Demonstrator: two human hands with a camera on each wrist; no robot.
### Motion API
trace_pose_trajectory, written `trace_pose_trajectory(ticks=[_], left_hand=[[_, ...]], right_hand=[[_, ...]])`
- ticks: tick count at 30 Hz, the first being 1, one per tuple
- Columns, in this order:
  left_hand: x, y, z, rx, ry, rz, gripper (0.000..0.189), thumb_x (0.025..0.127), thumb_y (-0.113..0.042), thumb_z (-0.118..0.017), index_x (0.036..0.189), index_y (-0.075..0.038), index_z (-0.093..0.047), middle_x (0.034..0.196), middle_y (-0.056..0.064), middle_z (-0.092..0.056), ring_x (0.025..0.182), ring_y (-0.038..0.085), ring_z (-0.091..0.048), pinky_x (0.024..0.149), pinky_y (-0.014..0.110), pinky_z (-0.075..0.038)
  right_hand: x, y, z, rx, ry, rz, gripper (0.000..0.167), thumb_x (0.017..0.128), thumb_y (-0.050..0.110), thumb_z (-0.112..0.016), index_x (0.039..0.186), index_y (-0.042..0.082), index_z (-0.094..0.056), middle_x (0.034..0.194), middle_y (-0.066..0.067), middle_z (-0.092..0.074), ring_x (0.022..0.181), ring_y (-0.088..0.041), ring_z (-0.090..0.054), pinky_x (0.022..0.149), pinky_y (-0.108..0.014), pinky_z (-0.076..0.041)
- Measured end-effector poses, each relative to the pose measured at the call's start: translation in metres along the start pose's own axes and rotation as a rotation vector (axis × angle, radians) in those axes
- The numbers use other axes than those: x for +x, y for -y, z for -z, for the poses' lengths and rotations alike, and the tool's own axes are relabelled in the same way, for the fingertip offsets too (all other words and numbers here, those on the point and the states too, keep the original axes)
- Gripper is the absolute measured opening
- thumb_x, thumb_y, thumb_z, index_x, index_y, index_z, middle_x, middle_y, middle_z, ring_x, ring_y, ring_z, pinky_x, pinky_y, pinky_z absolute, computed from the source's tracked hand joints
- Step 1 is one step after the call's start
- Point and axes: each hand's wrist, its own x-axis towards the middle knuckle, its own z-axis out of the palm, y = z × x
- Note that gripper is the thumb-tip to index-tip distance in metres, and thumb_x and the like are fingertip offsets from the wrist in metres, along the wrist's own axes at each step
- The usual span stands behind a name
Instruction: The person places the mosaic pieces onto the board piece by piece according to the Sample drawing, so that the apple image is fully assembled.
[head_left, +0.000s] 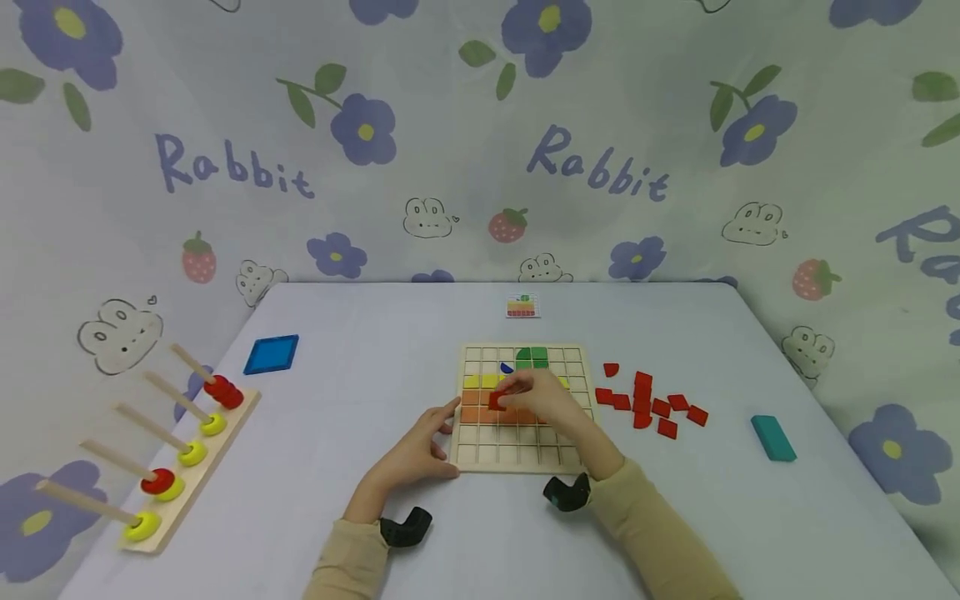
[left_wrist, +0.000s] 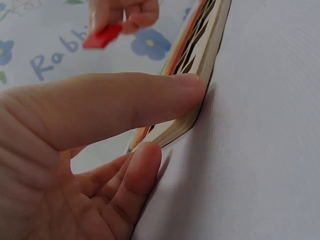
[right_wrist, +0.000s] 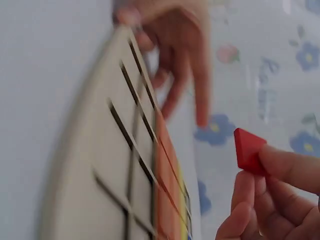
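My right hand point(head_left: 546, 398) pinches a red square tile point(right_wrist: 250, 152) between thumb and fingers, holding it above the wooden grid board point(head_left: 476, 456). At the board's near left corner, my left hand point(head_left: 412, 450) touches the edge, its thumb point(left_wrist: 150, 97) stretched along the corner and the other fingers at the left side. Orange tiles point(head_left: 472, 408) fill two rows of the grid. Beyond them lie yellow tiles point(head_left: 472, 382), a blue piece point(head_left: 506, 367) and green pieces point(head_left: 537, 357). The right hand hides part of the yellow and orange rows.
Loose red tiles point(head_left: 642, 392) lie scattered right of the board. Behind it is a small picture card point(head_left: 522, 306). A peg stand point(head_left: 197, 487) with red and yellow rings is at the left, a blue tray point(head_left: 272, 354) beyond it. At the right lies a teal block point(head_left: 773, 438).
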Motion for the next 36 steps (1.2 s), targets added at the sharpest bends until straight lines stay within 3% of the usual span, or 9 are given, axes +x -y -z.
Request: trace_pose_trajectory(ticks=[5,11,24,31,36], left_hand=[[0.000,0.000,-0.002,-0.007,-0.004,-0.006,0.104,0.067,-0.004,-0.080,0.149,-0.018,-0.017,0.130,0.014,-0.037,0.074,0.017,-0.051,0.068,0.026,-0.046],[0.000,0.000,0.000,-0.001,0.007,-0.004,0.103,0.067,-0.004,-0.080,0.149,-0.017,-0.017,0.130,0.015,-0.037,0.073,0.016,-0.051,0.068,0.025,-0.046],[0.002,-0.007,0.000,-0.012,-0.002,0.005,0.100,0.069,-0.002,-0.078,0.149,-0.018,-0.019,0.127,0.015,-0.037,0.073,0.015,-0.050,0.067,0.024,-0.045],[0.002,-0.007,-0.002,-0.005,0.005,-0.001,0.101,0.068,-0.002,-0.079,0.148,-0.016,-0.020,0.128,0.017,-0.037,0.072,0.016,-0.050,0.067,0.025,-0.045],[0.000,-0.006,-0.002,-0.009,-0.010,0.010,0.101,0.067,-0.002,-0.079,0.148,-0.017,-0.021,0.129,0.016,-0.037,0.072,0.016,-0.050,0.067,0.025,-0.045]], right_hand=[[0.004,0.003,-0.036,-0.155,0.055,0.036,0.007,0.080,0.012,-0.070,0.087,0.013,-0.071,0.085,0.002,-0.064,0.081,-0.016,-0.055,0.072,-0.030,-0.046],[0.006,0.001,-0.054,-0.273,0.057,0.065,0.006,0.080,0.008,-0.069,0.083,0.012,-0.070,0.082,0.002,-0.064,0.076,-0.014,-0.054,0.069,-0.028,-0.046],[0.005,0.006,-0.062,-0.506,0.028,0.140,0.004,0.080,0.011,-0.070,0.082,0.011,-0.073,0.075,0.006,-0.065,0.071,-0.010,-0.053,0.068,-0.026,-0.046],[0.000,0.008,-0.064,-0.609,-0.016,0.168,0.004,0.078,0.014,-0.072,0.075,0.012,-0.071,0.068,0.007,-0.060,0.065,-0.009,-0.051,0.060,-0.025,-0.042],[0.000,0.009,-0.064,-0.586,0.024,0.165,0.006,0.080,0.014,-0.071,0.074,0.014,-0.070,0.070,0.006,-0.061,0.066,-0.009,-0.051,0.060,-0.025,-0.042]])
